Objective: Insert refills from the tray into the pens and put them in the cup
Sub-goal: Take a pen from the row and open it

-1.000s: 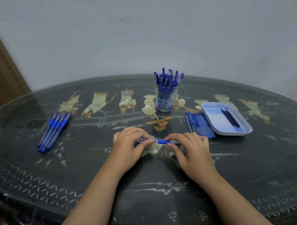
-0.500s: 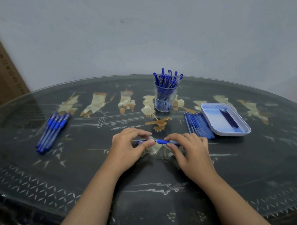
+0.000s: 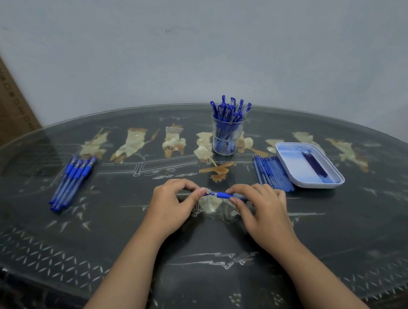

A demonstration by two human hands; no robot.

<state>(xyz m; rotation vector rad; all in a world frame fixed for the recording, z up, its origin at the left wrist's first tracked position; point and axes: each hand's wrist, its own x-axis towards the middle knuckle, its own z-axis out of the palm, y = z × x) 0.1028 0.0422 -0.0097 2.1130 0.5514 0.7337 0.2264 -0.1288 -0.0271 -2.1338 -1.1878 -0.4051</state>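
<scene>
Low over the table's (image 3: 217,243) near middle, pen (image 3: 223,195) held level between both hands, left hand (image 3: 170,206) pinching its tip end between thumb and curled fingers, right hand (image 3: 261,208) pinching the blue grip and barrel, cup (image 3: 225,141) of pens behind, tray (image 3: 311,185) with refills (image 3: 315,162) at right.

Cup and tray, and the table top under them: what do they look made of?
Cup: clear and glossy, glass or hard plastic, I cannot tell which; the pens inside show through its wall. Tray: white, smooth, probably plastic, given its rounded moulded rim and soft sheen. Table top: a glass sheet over a dark decorated surface, judging by reflections and its clear edge.
</scene>
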